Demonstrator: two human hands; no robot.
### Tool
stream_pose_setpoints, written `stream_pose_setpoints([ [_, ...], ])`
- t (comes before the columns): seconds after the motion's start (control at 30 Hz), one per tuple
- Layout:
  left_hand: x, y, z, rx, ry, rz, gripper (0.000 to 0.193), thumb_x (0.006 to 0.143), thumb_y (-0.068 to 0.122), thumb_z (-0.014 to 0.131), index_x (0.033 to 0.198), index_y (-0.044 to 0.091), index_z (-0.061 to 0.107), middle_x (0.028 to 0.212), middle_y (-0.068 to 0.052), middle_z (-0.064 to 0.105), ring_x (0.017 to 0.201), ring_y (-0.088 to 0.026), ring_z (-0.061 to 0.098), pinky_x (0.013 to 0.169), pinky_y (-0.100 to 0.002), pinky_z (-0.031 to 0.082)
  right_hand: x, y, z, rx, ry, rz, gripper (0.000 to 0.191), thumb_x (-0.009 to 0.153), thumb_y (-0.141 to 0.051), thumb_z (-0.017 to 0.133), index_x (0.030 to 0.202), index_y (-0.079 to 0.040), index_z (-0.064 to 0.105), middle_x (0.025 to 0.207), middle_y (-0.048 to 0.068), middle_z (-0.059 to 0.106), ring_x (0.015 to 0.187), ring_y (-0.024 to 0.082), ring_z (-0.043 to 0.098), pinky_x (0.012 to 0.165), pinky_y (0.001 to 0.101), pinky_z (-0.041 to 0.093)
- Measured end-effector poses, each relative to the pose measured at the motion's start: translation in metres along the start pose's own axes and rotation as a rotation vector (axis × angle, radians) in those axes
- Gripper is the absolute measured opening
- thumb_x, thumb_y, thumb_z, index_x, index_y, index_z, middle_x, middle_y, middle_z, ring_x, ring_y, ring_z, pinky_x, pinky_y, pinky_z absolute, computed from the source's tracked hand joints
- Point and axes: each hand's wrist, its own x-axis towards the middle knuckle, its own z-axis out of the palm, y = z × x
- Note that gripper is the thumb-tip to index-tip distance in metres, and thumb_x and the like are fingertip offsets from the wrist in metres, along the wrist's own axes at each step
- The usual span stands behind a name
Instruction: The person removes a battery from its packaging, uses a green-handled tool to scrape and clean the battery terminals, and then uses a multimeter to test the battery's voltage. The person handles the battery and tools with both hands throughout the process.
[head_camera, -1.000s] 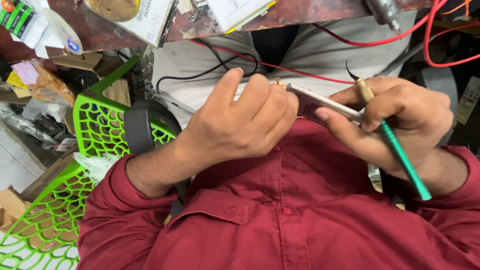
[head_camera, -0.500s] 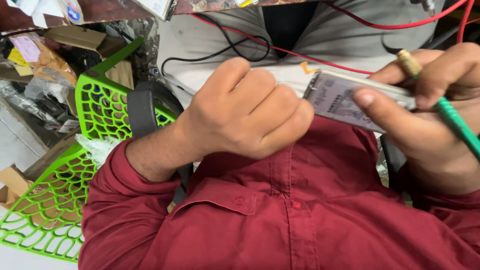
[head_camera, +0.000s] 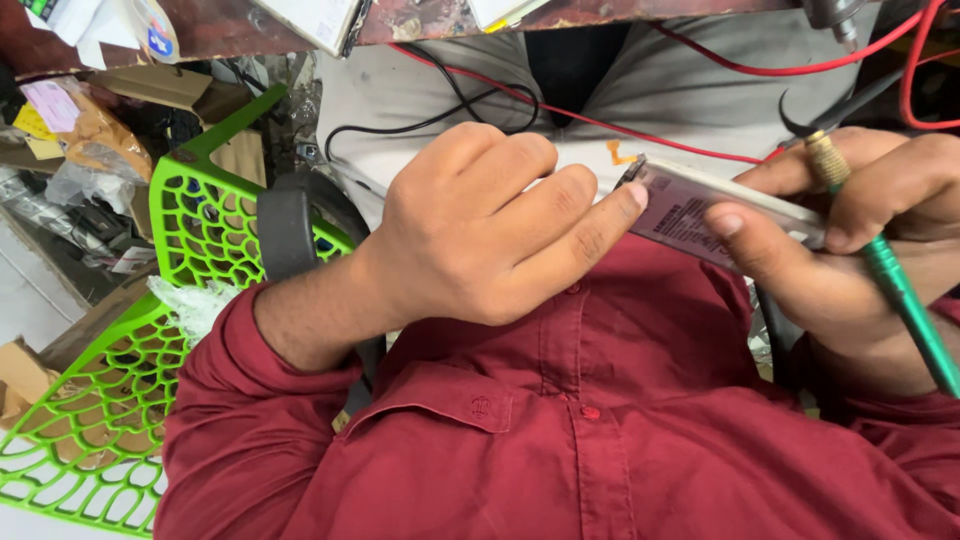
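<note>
Both hands are raised in front of a dark red shirt (head_camera: 600, 440). My right hand (head_camera: 850, 270) grips a flat grey battery-like pack (head_camera: 690, 210) between thumb and fingers. The same hand also holds a green-handled tool (head_camera: 905, 300) with a brass collar and a hooked black tip. My left hand (head_camera: 480, 230) is curled, and its index fingertip presses on the pack's left end beside a small orange flex tab (head_camera: 622, 155). Its thumb is hidden.
A bright green lattice plastic chair (head_camera: 190, 230) stands at the left, with cardboard and wrapped clutter beyond it. Red wires (head_camera: 760, 70) and a black cable (head_camera: 400, 125) hang from a worn bench edge (head_camera: 420, 20) at the top. A black strap (head_camera: 285, 235) lies over the chair.
The pack has turned from edge-on to its flat labelled face showing. Both hands have stayed together on it, and the green tool has swung down to the right.
</note>
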Motion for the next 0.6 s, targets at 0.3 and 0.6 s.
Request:
stream_pose_setpoints([
  [0.3,0.014,0.002,0.001,-0.136,-0.047,-0.116,0.015,0.094,0.014,0.07,0.107,0.009,0.065,0.099,-0.001,0.063,0.082,-0.017,0.057,0.066,-0.033,0.041,-0.001,-0.005,-0.012,0.124,-0.039,0.117,0.046,0.09,0.012,0.077,0.088,-0.012,0.037,0.088,0.022,0.068,0.076,0.018,0.072,0.059,0.0256,0.058],
  [0.6,0.018,0.0,0.002,-0.052,-0.023,-0.111,0.011,0.093,0.016,0.071,0.101,0.012,0.065,0.092,0.001,0.061,0.077,-0.015,0.056,0.064,-0.032,0.039,0.008,-0.005,-0.008,0.189,-0.026,0.094,0.047,0.087,0.013,0.077,0.085,-0.014,0.038,0.091,0.021,0.068,0.071,0.017,0.071,0.054,0.0265,0.057],
])
